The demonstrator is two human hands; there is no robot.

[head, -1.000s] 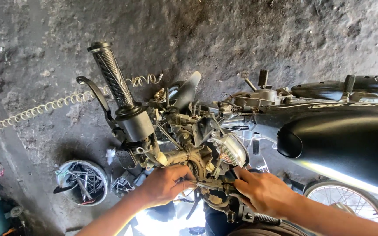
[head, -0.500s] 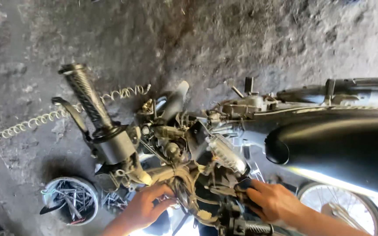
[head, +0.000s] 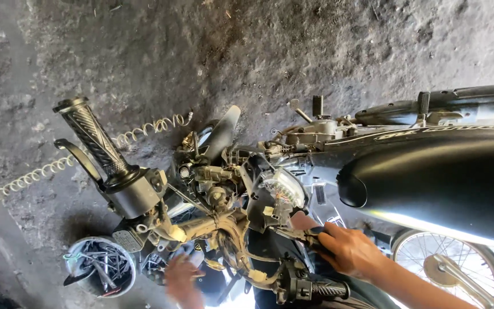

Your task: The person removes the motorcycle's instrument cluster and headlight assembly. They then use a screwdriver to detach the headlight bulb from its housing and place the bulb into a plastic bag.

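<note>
Left hand off the headstock, right hand on the pliers

Left hand (head: 181, 279) has dropped away from the wiring (head: 224, 229) it was on half a second ago; now low, blurred, apparently holding nothing, how far open I can't tell; right hand (head: 350, 252) has stayed put, closed round dark-handled pliers (head: 307, 234) just under the speedometer (head: 281, 189), so the work has narrowed to that one grip; tank (head: 430, 177) black, with a pale stripe and lettering along its top edge; bucket (head: 81, 257) of tools at lower left, round, grey; no other labels or signs legible.
</note>
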